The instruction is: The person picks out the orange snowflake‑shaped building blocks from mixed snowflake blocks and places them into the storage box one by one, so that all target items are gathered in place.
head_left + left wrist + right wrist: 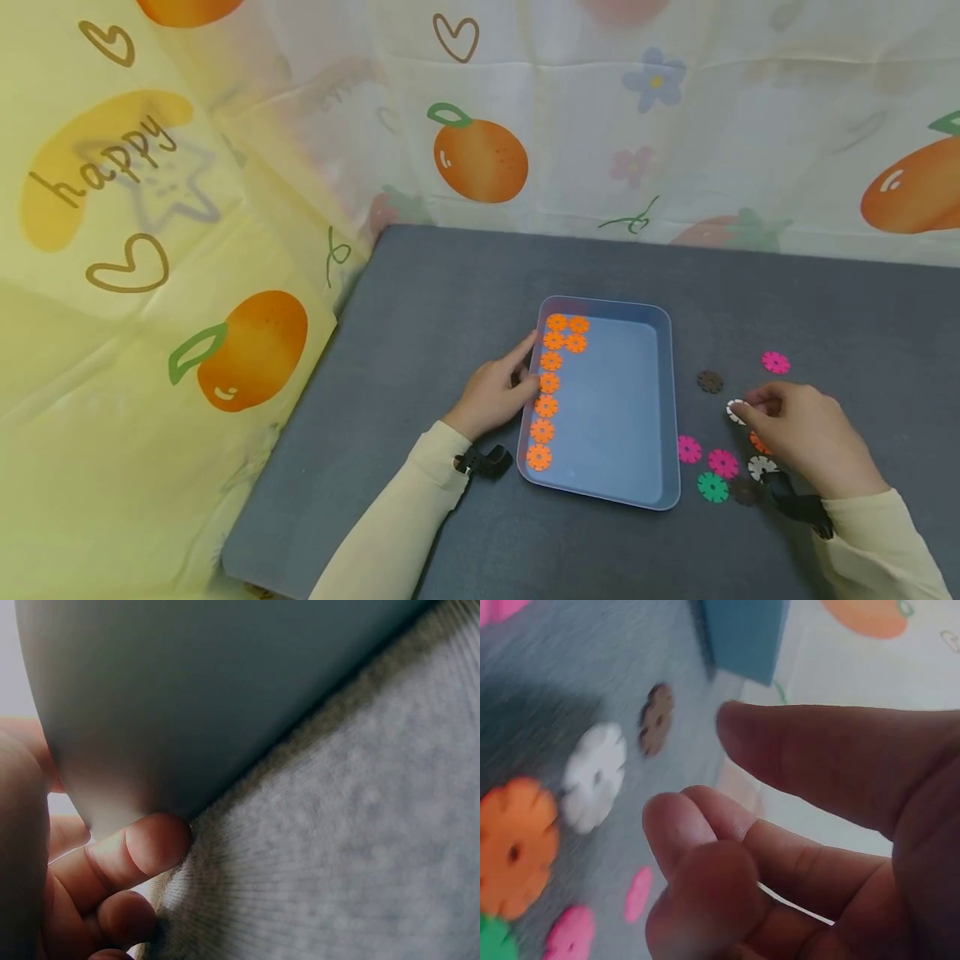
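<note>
A shallow blue-grey tray (611, 400) lies on the table, with several orange snowflake discs (550, 382) in a column along its left side and two more beside the top. At the tray's left wall, my left hand (491, 396) holds the rim between thumb and fingers. In the left wrist view, fingertips (161, 844) press on the outer wall. My right hand (817, 433) is low over the loose discs right of the tray. Its thumb and fingers are apart around nothing, close to a white snowflake disc (594, 778), which lies flat on the table.
Loose on the table right of the tray are pink discs (723, 463), a green disc (712, 487), a brown disc (710, 382) and a second white disc (761, 467). An orange disc (760, 442) is partly under the right hand. A printed curtain (570, 167) hangs behind.
</note>
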`<state>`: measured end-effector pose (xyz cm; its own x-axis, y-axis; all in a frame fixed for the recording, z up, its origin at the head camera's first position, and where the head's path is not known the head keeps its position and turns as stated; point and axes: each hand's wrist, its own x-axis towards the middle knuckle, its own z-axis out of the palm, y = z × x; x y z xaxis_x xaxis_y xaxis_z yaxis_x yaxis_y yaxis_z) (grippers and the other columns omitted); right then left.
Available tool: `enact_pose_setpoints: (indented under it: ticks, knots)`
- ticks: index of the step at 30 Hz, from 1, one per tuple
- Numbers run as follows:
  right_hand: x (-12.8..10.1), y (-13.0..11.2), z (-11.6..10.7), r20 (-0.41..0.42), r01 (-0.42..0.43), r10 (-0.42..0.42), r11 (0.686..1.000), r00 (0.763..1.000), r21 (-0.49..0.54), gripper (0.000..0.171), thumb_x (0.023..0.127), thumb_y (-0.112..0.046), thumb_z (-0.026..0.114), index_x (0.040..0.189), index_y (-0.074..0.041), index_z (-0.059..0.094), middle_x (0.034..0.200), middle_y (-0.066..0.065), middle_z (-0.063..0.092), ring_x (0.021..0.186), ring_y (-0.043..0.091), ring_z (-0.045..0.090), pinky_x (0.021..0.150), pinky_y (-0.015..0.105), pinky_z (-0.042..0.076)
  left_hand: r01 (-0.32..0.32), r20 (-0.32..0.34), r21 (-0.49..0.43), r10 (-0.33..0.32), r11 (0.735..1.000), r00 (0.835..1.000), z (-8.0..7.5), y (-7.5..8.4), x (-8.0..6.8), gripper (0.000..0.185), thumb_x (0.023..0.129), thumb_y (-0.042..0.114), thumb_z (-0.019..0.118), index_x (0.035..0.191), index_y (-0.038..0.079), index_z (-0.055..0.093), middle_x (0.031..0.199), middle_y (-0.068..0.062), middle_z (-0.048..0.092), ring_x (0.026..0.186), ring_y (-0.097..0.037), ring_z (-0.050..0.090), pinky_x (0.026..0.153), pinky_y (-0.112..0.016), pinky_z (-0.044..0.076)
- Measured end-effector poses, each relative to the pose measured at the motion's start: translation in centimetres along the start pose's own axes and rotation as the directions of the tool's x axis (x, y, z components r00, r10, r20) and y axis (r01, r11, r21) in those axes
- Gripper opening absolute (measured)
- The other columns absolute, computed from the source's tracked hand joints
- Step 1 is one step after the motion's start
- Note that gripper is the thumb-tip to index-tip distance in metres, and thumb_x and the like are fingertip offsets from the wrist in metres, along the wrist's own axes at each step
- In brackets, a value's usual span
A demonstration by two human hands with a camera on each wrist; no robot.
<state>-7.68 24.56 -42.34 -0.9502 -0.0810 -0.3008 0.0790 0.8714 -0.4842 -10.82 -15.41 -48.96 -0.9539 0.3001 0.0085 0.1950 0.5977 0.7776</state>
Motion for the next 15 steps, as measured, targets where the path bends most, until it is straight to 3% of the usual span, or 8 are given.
enact_pose_setpoints:
  ticks: [5,9,15]
  knots:
    - [-0.4,1.6,0.2,0.012,-0.049,0.050,0.999,0.999,-0.012,0.043,0.095,-0.032,0.073,0.110,0.008,0.071,0.090,0.012,0.072,0.082,0.030,0.064,0.065,0.043,0.051,0.005,-0.001,-0.007,-0.005,1.000,1.000,0.0,0.0,0.0,0.070,0.098,0.026,0.057,0.165,0.025,0.037,0.073,0.007,0.060,0.051,-0.009,0.043,0.054,-0.027,0.036]
    - [-0.7,2.6,0.5,0.014,-0.077,0.077,0.997,0.997,-0.029,0.057,0.093,-0.041,0.076,0.115,0.010,0.068,0.101,0.023,0.073,0.095,0.044,0.066,0.074,0.055,0.052,-0.005,-0.007,-0.005,0.005,1.000,1.000,0.0,0.0,0.0,0.070,0.098,0.025,0.057,0.165,0.026,0.036,0.073,0.007,0.060,0.051,-0.011,0.043,0.053,-0.028,0.036]
    - [-1.0,3.5,0.8,0.040,-0.074,0.076,0.995,0.996,-0.064,0.064,0.091,-0.043,0.078,0.120,0.013,0.065,0.111,0.032,0.069,0.101,0.048,0.064,0.078,0.059,0.052,-0.003,-0.004,-0.007,0.003,1.000,1.000,-0.1,0.0,0.0,0.070,0.098,0.026,0.057,0.165,0.025,0.036,0.073,0.007,0.059,0.051,-0.010,0.043,0.053,-0.027,0.036]
